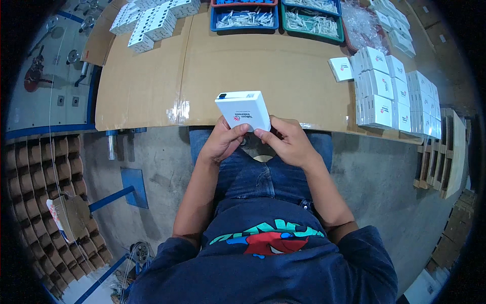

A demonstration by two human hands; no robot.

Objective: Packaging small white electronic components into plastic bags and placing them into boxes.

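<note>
A small flat white box (246,112) with dark print and a red mark is held up at the table's near edge, over my lap. My left hand (224,139) grips its lower left, the thumb lying on the printed face. On the lower right, my right hand (288,141) pinches it the same way, thumb near the bottom edge. The box tilts, and its narrow top side shows a black spot and a small label. The fingers behind the box are mostly hidden.
The table is covered with brown cardboard (202,81). Stacked white boxes (379,88) stand at the right, with one loose box (340,69) beside them. More white boxes (157,25) are piled far left. Blue bin (244,19) and green bin (311,25) hold small white pieces, near clear plastic bags (362,25).
</note>
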